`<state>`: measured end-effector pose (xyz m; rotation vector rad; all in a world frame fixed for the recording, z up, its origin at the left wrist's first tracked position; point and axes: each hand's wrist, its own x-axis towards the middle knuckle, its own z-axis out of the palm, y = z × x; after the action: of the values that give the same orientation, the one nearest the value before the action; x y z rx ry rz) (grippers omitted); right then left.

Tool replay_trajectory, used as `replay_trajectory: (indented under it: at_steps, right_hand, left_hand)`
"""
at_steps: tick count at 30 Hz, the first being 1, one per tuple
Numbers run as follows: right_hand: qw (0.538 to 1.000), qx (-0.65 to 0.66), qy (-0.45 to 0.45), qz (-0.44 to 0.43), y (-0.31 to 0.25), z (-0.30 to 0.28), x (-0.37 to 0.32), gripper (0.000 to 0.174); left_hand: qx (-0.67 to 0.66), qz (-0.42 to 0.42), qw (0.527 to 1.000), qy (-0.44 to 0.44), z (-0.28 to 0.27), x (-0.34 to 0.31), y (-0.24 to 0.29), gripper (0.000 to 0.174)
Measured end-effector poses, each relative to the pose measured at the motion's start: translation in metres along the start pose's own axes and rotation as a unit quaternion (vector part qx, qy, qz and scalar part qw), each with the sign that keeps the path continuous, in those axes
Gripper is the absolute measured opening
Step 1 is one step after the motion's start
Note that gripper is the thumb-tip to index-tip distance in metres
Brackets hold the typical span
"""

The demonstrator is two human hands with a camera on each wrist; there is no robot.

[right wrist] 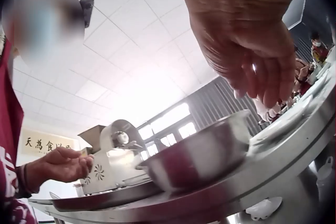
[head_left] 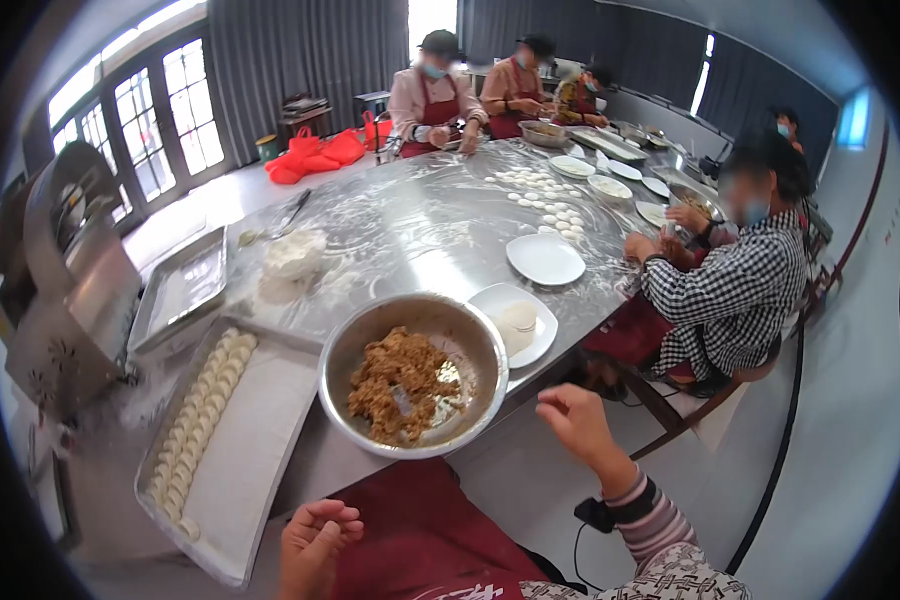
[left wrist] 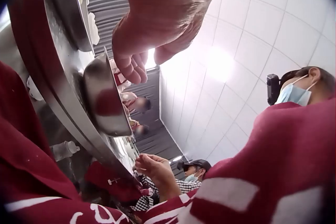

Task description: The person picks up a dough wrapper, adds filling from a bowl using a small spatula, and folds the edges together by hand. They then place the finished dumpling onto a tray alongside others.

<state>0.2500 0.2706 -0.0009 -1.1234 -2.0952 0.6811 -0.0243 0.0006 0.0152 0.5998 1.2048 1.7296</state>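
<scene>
My left hand (head_left: 320, 545) is raised over my dark red apron, near the table's front edge, its fingers loosely bent around nothing. To the right of a large steel bowl (head_left: 492, 400) hovers my right hand (head_left: 580, 430), fingers loosely curled, with no object visible in it. The bowl stands at the table edge between the hands and holds brown minced filling (head_left: 395, 385), with something shiny partly sunk in it. Just beyond, a white plate (head_left: 542, 338) carries a small stack of round dough wrappers (head_left: 516, 325). Left of the bowl, a metal tray (head_left: 260, 450) bears a row of folded dumplings (head_left: 205, 420).
A second tray (head_left: 180, 290) and a steel machine (head_left: 70, 290) stand left. Flour (head_left: 293, 255) and an empty white plate (head_left: 545, 260) lie on the steel table (head_left: 400, 220). A person in a checked shirt (head_left: 730, 270) sits right; others work at the far side near dough rounds (head_left: 550, 195).
</scene>
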Motion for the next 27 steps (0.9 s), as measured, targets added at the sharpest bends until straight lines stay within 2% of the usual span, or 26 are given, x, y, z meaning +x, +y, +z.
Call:
replay_trajectory:
  at_steps: [2,3,5,7,8,10,11,13,20,22,27]
  right_hand:
    - [0.995,0.009,0.089,-0.032,0.025,0.007,0.036,0.017]
    - [0.994,0.022,0.109,-0.025,0.044,0.016,0.055,0.018]
    - [0.991,0.035,0.129,-0.018,0.076,0.029,0.095,0.018]
    - [0.997,-0.014,0.069,0.008,0.095,0.034,0.132,0.019]
    - [0.997,-0.013,0.07,0.01,0.099,0.037,0.145,0.019]
    - [0.999,0.031,-0.027,0.009,0.1,0.044,0.167,0.02]
    - [0.999,0.032,-0.026,0.011,0.101,0.05,0.176,0.02]
    - [0.996,-0.027,-0.072,-0.046,0.098,0.062,0.19,0.02]
    - [0.983,-0.123,-0.138,-0.012,0.094,0.085,0.227,0.022]
    - [0.978,-0.14,-0.151,-0.036,0.1,0.09,0.232,0.022]
    - [0.978,-0.165,-0.125,-0.028,0.1,0.098,0.227,0.02]
  left_hand:
    - [-0.01,-0.027,0.999,0.031,0.016,0.009,-0.001,0.019]
    - [-0.015,-0.056,0.998,-0.009,0.015,0.011,-0.001,0.026]
    - [-0.011,-0.059,0.998,-0.014,0.017,0.018,-0.008,0.026]
    - [-0.01,-0.063,0.998,-0.015,0.019,0.024,-0.012,0.026]
    - [-0.011,-0.066,0.998,-0.008,0.02,0.025,-0.013,0.026]
    - [-0.011,-0.069,0.998,-0.003,0.02,0.028,-0.015,0.026]
    - [-0.014,-0.07,0.997,0.003,0.019,0.029,-0.016,0.025]
    - [-0.018,-0.074,0.997,0.01,0.017,0.032,-0.02,0.025]
    - [-0.02,-0.098,0.995,0.029,0.021,0.04,-0.02,0.025]
    - [-0.023,-0.102,0.994,0.023,0.021,0.044,-0.024,0.025]
    - [-0.038,-0.111,0.993,0.03,0.009,0.048,-0.032,0.024]
